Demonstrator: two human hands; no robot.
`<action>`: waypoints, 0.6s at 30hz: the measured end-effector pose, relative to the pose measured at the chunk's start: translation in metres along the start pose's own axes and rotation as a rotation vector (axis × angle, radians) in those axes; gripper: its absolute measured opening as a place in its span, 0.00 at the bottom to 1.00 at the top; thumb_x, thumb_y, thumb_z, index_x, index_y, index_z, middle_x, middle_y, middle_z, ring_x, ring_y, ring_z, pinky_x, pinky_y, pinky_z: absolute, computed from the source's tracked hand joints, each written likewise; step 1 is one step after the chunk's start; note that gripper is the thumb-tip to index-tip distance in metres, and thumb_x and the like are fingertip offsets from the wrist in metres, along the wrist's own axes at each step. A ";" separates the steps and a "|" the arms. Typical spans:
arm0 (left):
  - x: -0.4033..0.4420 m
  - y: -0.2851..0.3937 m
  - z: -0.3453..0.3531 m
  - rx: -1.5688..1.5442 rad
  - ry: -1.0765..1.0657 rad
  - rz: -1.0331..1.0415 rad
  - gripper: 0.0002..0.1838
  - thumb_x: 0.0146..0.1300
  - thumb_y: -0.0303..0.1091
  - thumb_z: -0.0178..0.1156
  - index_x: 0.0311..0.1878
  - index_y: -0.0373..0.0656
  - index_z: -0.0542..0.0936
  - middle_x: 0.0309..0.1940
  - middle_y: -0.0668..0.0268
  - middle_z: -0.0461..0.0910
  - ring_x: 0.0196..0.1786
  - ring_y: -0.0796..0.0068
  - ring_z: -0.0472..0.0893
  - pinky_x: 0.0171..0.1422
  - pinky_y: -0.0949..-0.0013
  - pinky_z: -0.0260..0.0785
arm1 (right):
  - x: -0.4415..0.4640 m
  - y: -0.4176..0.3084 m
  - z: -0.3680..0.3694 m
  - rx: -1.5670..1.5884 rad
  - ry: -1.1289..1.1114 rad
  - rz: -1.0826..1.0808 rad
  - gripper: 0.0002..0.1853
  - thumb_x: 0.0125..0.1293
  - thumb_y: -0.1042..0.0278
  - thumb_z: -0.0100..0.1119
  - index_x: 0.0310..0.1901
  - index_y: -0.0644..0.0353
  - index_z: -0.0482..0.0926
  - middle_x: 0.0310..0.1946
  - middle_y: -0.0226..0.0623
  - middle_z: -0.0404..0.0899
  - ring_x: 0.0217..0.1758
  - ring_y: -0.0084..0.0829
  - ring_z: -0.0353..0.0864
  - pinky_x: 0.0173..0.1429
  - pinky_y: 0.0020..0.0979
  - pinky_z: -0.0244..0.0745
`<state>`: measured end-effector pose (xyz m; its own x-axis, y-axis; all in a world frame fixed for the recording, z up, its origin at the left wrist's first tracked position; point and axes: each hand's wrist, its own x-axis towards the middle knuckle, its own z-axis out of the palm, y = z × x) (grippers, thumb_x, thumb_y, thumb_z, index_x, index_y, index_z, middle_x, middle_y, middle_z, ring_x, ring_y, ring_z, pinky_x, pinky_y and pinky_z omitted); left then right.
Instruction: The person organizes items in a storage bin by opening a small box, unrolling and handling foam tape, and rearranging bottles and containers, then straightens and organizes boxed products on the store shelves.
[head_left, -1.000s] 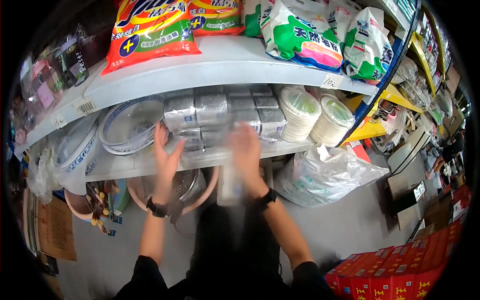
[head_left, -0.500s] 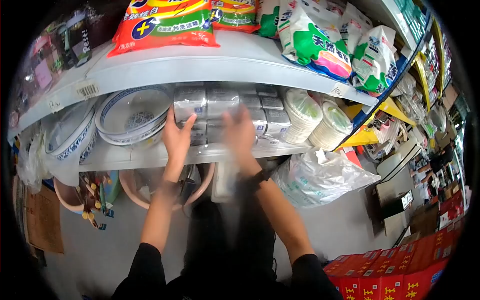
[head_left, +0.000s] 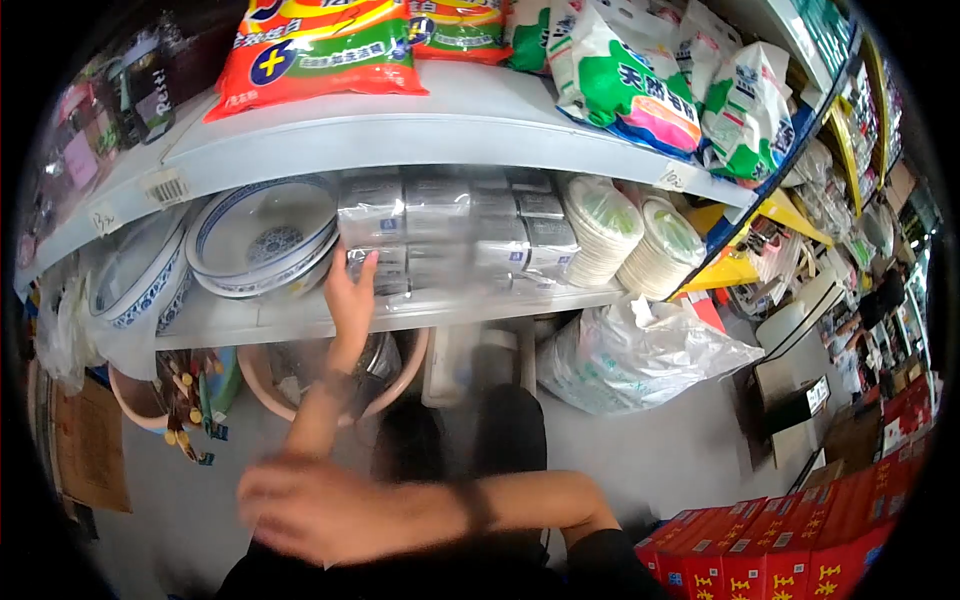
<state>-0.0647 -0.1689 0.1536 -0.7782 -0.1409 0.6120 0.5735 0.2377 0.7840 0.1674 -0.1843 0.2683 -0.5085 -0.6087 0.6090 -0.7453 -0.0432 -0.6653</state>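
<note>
Grey, clear-wrapped packs (head_left: 438,208) stand stacked in two rows on the lower shelf. My left hand (head_left: 350,295) is at the lower left pack, thumb and fingers apart, its fingertips at the pack's left side; whether they press on it I cannot tell. Drawn back low in front of my body, my right hand (head_left: 320,510) crosses my left forearm near the elbow. Motion smears its fingers, so their shape and anything in them are unclear. White bowls with blue patterns (head_left: 265,235) sit just left of the packs.
Stacked white disposable bowls (head_left: 603,232) stand right of the packs. Overhead, the upper shelf edge (head_left: 420,140) carries orange detergent bags (head_left: 320,60). Below are a pink basin (head_left: 255,385) and a white plastic sack (head_left: 630,360). Red cartons (head_left: 780,540) are stacked at lower right.
My right hand has left the packs and swung down and left across my left forearm. My left hand has slid lower along the packs' left side.
</note>
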 end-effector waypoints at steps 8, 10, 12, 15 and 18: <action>-0.005 -0.003 -0.001 -0.004 0.020 0.036 0.24 0.67 0.37 0.64 0.63 0.36 0.75 0.47 0.52 0.84 0.48 0.62 0.83 0.56 0.65 0.71 | 0.028 -0.083 0.034 0.566 -0.112 -0.107 0.10 0.62 0.63 0.62 0.37 0.61 0.79 0.35 0.45 0.79 0.40 0.47 0.80 0.44 0.43 0.74; -0.004 -0.006 -0.006 0.050 -0.006 0.053 0.25 0.68 0.37 0.64 0.63 0.35 0.74 0.47 0.53 0.84 0.49 0.63 0.82 0.57 0.65 0.70 | 0.027 -0.088 0.037 0.500 -0.094 -0.170 0.09 0.62 0.64 0.61 0.36 0.62 0.79 0.34 0.46 0.78 0.40 0.47 0.79 0.44 0.44 0.74; -0.003 -0.007 -0.012 0.116 -0.033 0.014 0.25 0.68 0.37 0.64 0.64 0.35 0.74 0.48 0.53 0.84 0.50 0.64 0.81 0.58 0.66 0.70 | 0.026 -0.093 0.036 0.435 -0.076 -0.238 0.08 0.63 0.66 0.60 0.35 0.62 0.78 0.33 0.46 0.77 0.40 0.47 0.79 0.44 0.44 0.74; -0.005 -0.012 -0.013 0.162 -0.062 -0.028 0.25 0.69 0.39 0.63 0.64 0.35 0.74 0.50 0.53 0.83 0.52 0.64 0.80 0.59 0.66 0.69 | 0.018 -0.105 0.029 0.337 -0.065 -0.280 0.07 0.64 0.68 0.58 0.34 0.62 0.77 0.32 0.47 0.76 0.41 0.47 0.78 0.44 0.44 0.73; -0.004 -0.015 -0.018 0.100 -0.130 -0.046 0.26 0.70 0.40 0.62 0.65 0.34 0.73 0.53 0.55 0.82 0.54 0.64 0.79 0.61 0.66 0.68 | 0.012 -0.118 0.022 0.388 -0.067 -0.242 0.07 0.64 0.68 0.56 0.35 0.64 0.75 0.32 0.48 0.77 0.38 0.50 0.79 0.41 0.46 0.73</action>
<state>-0.0655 -0.1896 0.1415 -0.8333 -0.0299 0.5520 0.5132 0.3289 0.7927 0.2593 -0.2036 0.3447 -0.3018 -0.5937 0.7460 -0.6157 -0.4761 -0.6279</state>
